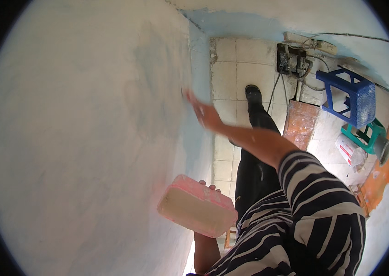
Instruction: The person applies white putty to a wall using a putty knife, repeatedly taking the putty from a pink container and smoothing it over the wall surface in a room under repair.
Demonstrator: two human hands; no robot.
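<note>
My left hand (212,186) grips a pink rectangular tub (188,182) from beneath. Only its fingertips show past the far rim, and the forearm comes up below. A pale, smooth surface fills the tub's face; whether it is putty inside or the tub's bottom I cannot tell. Further up, my right hand (202,112) is stretched out close to the whitish wall (88,138), blurred by motion. Its fingers look closed. A thin dark edge shows at the fingertips, too slight to name. Uneven grey-blue patches mark the wall beside this hand.
At the right, a blue plastic stool (353,99) lies tipped over near a green stool (371,135) and a white bucket (351,152). Cables and a dark recessed box (291,60) are by the far wall. My shoe (253,94) stands on the tiled floor (254,69).
</note>
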